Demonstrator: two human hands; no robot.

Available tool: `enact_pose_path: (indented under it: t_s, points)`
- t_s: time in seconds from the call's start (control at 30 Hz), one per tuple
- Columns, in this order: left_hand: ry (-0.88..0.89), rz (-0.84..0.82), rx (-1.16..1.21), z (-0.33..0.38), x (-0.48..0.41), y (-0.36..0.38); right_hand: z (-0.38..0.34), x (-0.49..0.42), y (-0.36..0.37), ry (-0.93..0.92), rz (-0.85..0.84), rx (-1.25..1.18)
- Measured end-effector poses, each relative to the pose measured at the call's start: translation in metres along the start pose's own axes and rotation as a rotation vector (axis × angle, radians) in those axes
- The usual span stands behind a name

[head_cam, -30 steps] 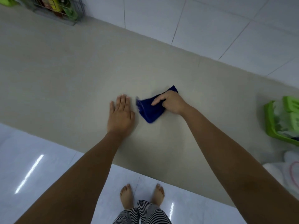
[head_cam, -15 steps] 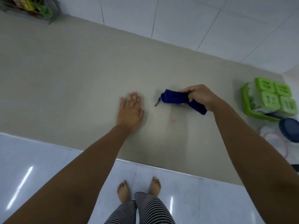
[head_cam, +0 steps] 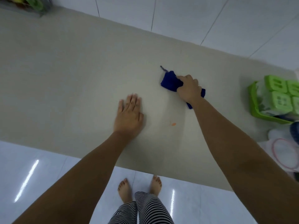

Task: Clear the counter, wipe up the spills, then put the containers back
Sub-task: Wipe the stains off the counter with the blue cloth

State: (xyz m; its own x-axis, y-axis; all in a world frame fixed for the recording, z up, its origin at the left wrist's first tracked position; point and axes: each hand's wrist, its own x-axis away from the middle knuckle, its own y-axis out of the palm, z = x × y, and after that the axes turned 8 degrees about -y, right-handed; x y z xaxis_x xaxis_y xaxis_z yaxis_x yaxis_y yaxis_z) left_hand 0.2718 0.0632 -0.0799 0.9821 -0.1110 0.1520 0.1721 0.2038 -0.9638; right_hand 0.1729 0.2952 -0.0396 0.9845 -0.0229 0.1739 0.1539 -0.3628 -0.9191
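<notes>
My right hand [head_cam: 189,88] grips a bunched dark blue cloth [head_cam: 169,81] and presses it onto the beige counter [head_cam: 72,70], right of centre. A loose thread sticks out of the cloth's far corner. My left hand [head_cam: 129,115] lies flat on the counter with straight fingers, to the left of the cloth and apart from it. A small orange spot [head_cam: 174,124] sits on the counter between my two forearms, nearer to me than the cloth.
A green basket [head_cam: 254,104] with green-lidded containers [head_cam: 280,101] stands at the counter's right end. A white bag with a red ring [head_cam: 284,152] and a dark blue thing lie nearer to me there. A wire rack [head_cam: 32,5] with bottles is far left. White tiled wall behind.
My right hand has gathered the flat cloth into a bundle and moved it right and away from me. The orange spot has come into sight. My left hand stays flat.
</notes>
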Motion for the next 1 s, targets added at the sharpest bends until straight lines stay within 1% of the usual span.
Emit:
enact_pose_path:
  t_s: [0.1, 0.17, 0.33, 0.43, 0.53, 0.63, 0.8, 0.83, 0.9, 0.97, 1.0]
  points:
    - [0.013, -0.006, -0.005, 0.000, 0.001, -0.001, 0.003, 0.050, 0.016, -0.061, 0.028, -0.093]
    - [0.015, -0.006, 0.000, 0.000, 0.001, -0.003, 0.001, 0.090, 0.024, -0.093, 0.016, -0.163]
    - [0.027, -0.016, 0.014, 0.001, 0.006, -0.008, -0.007, 0.174, 0.042, -0.178, -0.022, -0.178]
    - [0.021, -0.005, 0.033, 0.002, 0.017, -0.010, -0.008, 0.211, 0.048, -0.210, -0.105, -0.195]
    - [0.036, -0.019, 0.024, 0.007, 0.037, -0.009, -0.006, 0.236, 0.045, -0.253, -0.194, -0.219]
    - [0.065, -0.024, 0.006, 0.012, 0.055, -0.005, 0.001, 0.250, 0.042, -0.272, -0.248, -0.242]
    - [0.033, -0.040, 0.020, 0.010, 0.067, 0.001, -0.002, 0.246, 0.033, -0.297, -0.338, -0.213]
    - [0.023, -0.037, 0.002, 0.006, 0.069, 0.003, -0.007, 0.241, 0.031, -0.277, -0.330, -0.236]
    - [-0.005, -0.016, -0.030, -0.004, 0.069, 0.005, -0.019, 0.233, 0.029, -0.239, -0.225, -0.258]
    - [-0.029, 0.004, -0.028, -0.008, 0.069, 0.004, -0.024, 0.231, 0.033, -0.254, -0.125, -0.202]
    - [-0.034, 0.017, -0.025, -0.010, 0.069, 0.004, -0.024, 0.234, 0.037, -0.265, -0.117, -0.162]
